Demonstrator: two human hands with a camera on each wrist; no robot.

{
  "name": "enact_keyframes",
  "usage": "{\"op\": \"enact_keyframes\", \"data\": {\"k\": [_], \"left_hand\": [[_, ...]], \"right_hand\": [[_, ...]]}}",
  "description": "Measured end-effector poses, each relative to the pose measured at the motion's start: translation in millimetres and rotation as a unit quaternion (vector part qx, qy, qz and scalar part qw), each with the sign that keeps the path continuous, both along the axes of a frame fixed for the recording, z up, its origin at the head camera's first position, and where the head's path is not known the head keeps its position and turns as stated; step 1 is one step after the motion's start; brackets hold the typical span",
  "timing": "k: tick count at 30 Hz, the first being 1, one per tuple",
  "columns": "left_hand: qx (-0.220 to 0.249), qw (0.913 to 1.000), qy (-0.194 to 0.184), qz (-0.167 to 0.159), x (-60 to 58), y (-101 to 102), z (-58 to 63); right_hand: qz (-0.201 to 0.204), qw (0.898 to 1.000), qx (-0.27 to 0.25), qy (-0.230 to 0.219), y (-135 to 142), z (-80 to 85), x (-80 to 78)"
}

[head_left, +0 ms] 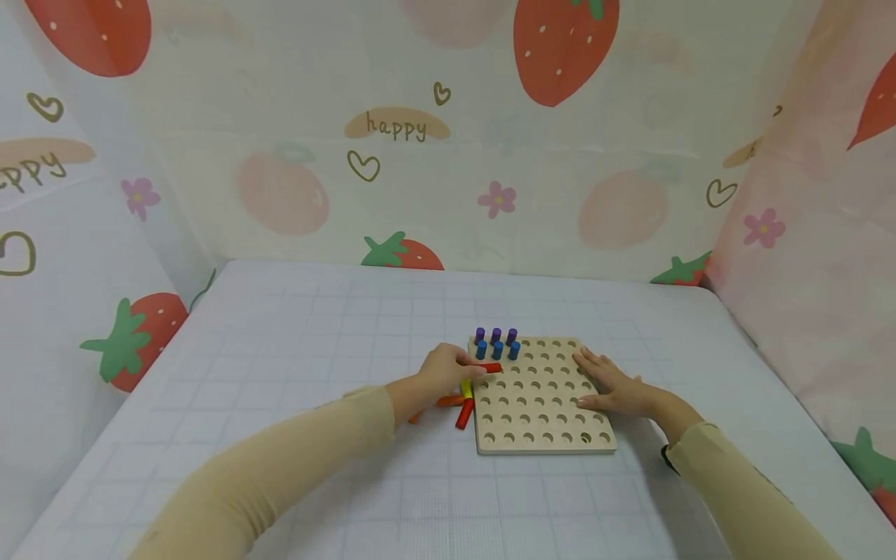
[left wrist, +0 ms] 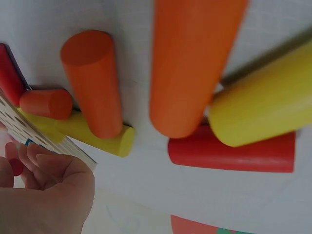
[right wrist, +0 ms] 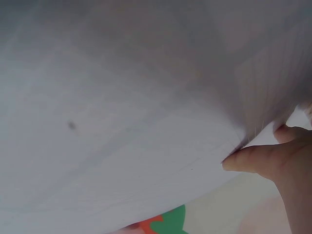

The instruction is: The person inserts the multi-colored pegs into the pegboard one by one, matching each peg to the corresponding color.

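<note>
My left hand point(head_left: 445, 369) pinches a red peg point(head_left: 491, 368) over the left side of a wooden pegboard point(head_left: 546, 445) with rows of round holes. In the left wrist view the end of that red peg point(left wrist: 16, 167) shows between the fingers. My right hand point(head_left: 619, 389) rests on the board's right edge with fingers spread. Three purple pegs point(head_left: 496, 336) stand upright in the back row, and three blue pegs point(head_left: 498, 351) stand in the row in front of them.
Loose pegs lie left of the board: a yellow peg point(head_left: 467, 390), a red peg point(head_left: 464, 414) and an orange peg point(head_left: 450, 401). Close to the left wrist camera are more orange pegs point(left wrist: 195, 63) and yellow pegs point(left wrist: 263, 97). A white grid cloth point(head_left: 336, 327) covers the table.
</note>
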State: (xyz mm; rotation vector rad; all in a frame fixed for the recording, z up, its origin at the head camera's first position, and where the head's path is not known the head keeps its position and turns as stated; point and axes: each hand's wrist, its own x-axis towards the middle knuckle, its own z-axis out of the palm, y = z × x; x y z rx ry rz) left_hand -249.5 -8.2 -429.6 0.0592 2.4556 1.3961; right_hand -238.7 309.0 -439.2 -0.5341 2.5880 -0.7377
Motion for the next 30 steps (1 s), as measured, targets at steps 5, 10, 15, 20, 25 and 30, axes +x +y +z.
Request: {"op": "enact_keyframes", "data": {"k": [5, 10, 15, 20, 25, 30], "left_hand": [[-0.001, 1.0, 0.002, 0.004, 1.0, 8, 1.2], [0.001, 0.9998, 0.018, 0.001, 1.7, 15, 0.9], [0.004, 0.9997, 0.025, -0.001, 1.6, 22, -0.3], [-0.011, 0.999, 0.042, -0.001, 2.3, 27, -0.3], [-0.026, 0.9985, 0.048, -0.002, 2.4, 32, 1.0], [-0.053, 0.9961, 0.07, -0.01, 1.7, 35, 2.3]], "right_hand": [[0.002, 1.0, -0.001, 0.002, 0, -0.3, 0.3], [0.001, 1.0, -0.003, -0.002, 0, 0.6, 0.6], [-0.001, 1.0, -0.005, -0.004, -1, 1.5, 1.0], [-0.001, 1.0, -0.002, -0.003, -1, 1.3, 0.8], [0.001, 1.0, 0.001, -0.003, 0, 1.4, 0.8], [0.001, 1.0, -0.001, -0.005, 0, 1.7, 1.3]]}}
